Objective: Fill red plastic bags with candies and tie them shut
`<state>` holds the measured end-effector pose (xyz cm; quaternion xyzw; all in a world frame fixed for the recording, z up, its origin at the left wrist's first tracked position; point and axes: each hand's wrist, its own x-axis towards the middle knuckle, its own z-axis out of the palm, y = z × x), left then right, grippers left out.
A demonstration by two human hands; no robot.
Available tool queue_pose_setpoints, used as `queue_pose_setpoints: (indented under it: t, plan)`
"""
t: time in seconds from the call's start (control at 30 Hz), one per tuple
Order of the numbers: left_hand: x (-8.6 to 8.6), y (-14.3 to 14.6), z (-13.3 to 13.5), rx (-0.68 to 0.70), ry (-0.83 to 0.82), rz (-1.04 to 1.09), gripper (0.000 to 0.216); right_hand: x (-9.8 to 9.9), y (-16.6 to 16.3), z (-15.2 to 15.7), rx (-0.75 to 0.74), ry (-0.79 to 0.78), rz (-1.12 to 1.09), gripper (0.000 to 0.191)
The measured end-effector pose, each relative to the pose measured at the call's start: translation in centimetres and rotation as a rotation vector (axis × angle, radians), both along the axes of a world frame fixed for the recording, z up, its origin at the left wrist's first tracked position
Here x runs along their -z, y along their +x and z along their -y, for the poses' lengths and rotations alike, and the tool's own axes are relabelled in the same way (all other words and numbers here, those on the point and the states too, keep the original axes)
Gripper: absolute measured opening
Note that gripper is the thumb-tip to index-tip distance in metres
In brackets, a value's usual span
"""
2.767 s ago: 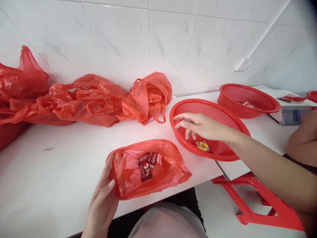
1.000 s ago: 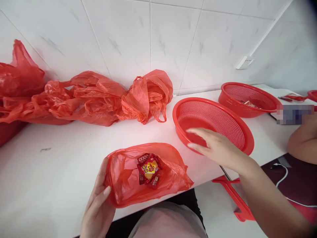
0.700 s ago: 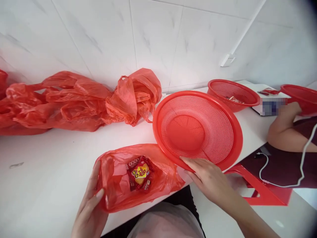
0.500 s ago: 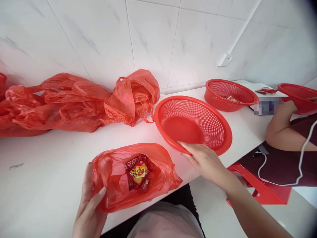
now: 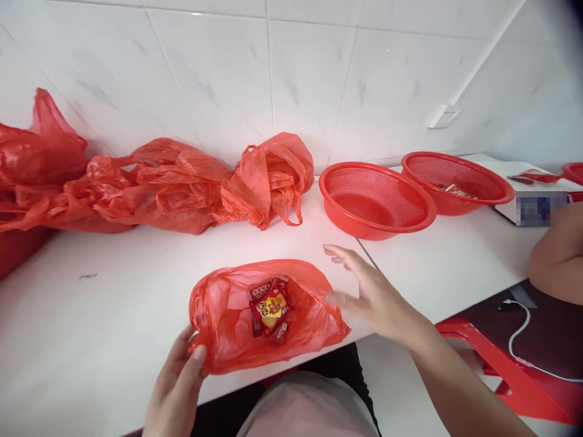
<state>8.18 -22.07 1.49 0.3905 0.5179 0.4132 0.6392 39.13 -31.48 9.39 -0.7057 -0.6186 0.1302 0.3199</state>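
A red plastic bag point(image 5: 228, 355) lies spread on the white table near its front edge, its mouth facing up. Inside it are several small red snack packets point(image 5: 272, 308), the top one with a yellow label. My left hand point(image 5: 180, 373) pinches the bag's left end between thumb and fingers. Over the bag's right end hovers my right hand point(image 5: 373, 297), fingers apart and holding nothing. Beyond it stands a red perforated plastic basket point(image 5: 368, 209) with nothing visible in it, apart from my hand.
A second red basket point(image 5: 455, 203) with small packets stands at the back right. Filled, knotted red bags point(image 5: 173, 188) line the tiled wall. At the right are another person's arm point(image 5: 558, 255), a white cable point(image 5: 519, 340) and a red stool point(image 5: 510, 370).
My right hand has let go of the basket's rim and come to the bag's right end. The basket now sits farther back, beside the second basket. My left hand stays on the bag.
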Motion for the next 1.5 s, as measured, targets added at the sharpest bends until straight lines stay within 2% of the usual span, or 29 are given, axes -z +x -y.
queue_pose_setpoints:
  t: [0.07, 0.1, 0.2, 0.27, 0.37, 0.43, 0.5, 0.57, 0.63, 0.7, 0.8, 0.83, 0.93, 1.0, 1.07, 1.17, 1.27, 1.33, 1.4, 1.5]
  plan:
    - [0.6, -0.6, 0.2, 0.056, 0.001, -0.027, 0.038, 0.3, -1.5, 1.3, -0.050, -0.169, 0.008, 0.081]
    - [0.8, -0.9, 0.3, 0.087, 0.015, -0.039, 0.032, 0.7, -1.7, 1.7, -0.051, -0.258, 0.029, 0.082]
    - [0.8, -2.0, 0.0, 0.100, 0.057, -0.120, 0.027, 1.4, -0.2, 2.1, -0.016, -0.432, -0.003, 0.057]
    - [-0.3, -2.3, -1.0, 0.008, 0.078, -0.163, 0.029, 0.6, 1.9, 1.4, -0.015, -0.418, -0.157, 0.046]
    - [-4.3, -1.6, -3.8, -0.157, 0.236, -0.065, 0.026, -2.7, 4.9, -1.0, -0.017, -0.243, -0.401, 0.046]
    - [-8.1, -0.2, -5.9, -0.227, 0.480, 0.081, 0.023, -5.6, 5.8, -3.3, 0.011, -0.069, -0.439, 0.045]
    - [-12.0, 1.6, -7.2, -0.166, 0.710, 0.200, 0.023, -8.1, 5.7, -5.5, 0.014, 0.069, -0.422, 0.037]
    - [-15.1, 3.2, -7.6, -0.082, 0.837, 0.289, 0.025, -9.8, 4.9, -7.2, -0.031, 0.093, -0.379, 0.031]
    - [-16.9, 4.5, -7.2, -0.022, 0.915, 0.364, 0.025, -10.6, 4.2, -8.1, -0.062, 0.098, -0.373, 0.032]
    - [-17.6, 5.4, -6.4, 0.047, 0.906, 0.414, 0.025, -10.7, 3.9, -8.6, -0.038, 0.146, -0.418, 0.033]
    - [-17.7, 6.3, -5.6, 0.222, 0.779, 0.433, 0.030, -10.1, 4.2, -9.0, -0.028, 0.135, -0.479, 0.025]
    - [-17.6, 6.4, -5.5, 0.235, 0.753, 0.450, 0.030, -9.8, 4.4, -9.0, -0.034, 0.132, -0.506, 0.023]
    - [-17.3, 6.4, -5.9, 0.093, 0.718, 0.583, 0.026, -9.5, 4.6, -9.1, -0.032, 0.219, -0.609, 0.020]
    - [-16.6, 6.1, -6.5, 0.086, 0.643, 0.580, 0.024, -9.8, 4.4, -9.0, -0.084, 0.194, -0.618, 0.019]
    - [-15.4, 5.4, -7.1, 0.115, 0.563, 0.519, 0.021, -10.7, 3.8, -8.7, -0.153, 0.161, -0.598, 0.021]
    - [-13.1, 4.1, -7.8, -0.020, 0.403, 0.535, 0.022, -12.3, 2.1, -8.6, -0.172, 0.249, -0.572, 0.026]
    - [-10.5, 3.5, -7.7, -0.111, 0.281, 0.557, 0.026, -13.0, -1.0, -9.3, -0.296, 0.191, -0.507, 0.031]
    - [-9.0, 3.6, -7.2, -0.103, 0.241, 0.536, 0.019, -12.7, -3.0, -10.0, -0.429, 0.126, -0.484, 0.031]
    - [-7.8, 3.6, -6.7, -0.100, 0.215, 0.515, 0.008, -11.9, -4.2, -10.6, -0.494, 0.123, -0.487, 0.031]
    - [-6.7, 3.2, -5.7, -0.136, 0.212, 0.485, 0.009, -9.8, -4.0, -10.7, -0.429, 0.156, -0.492, 0.036]
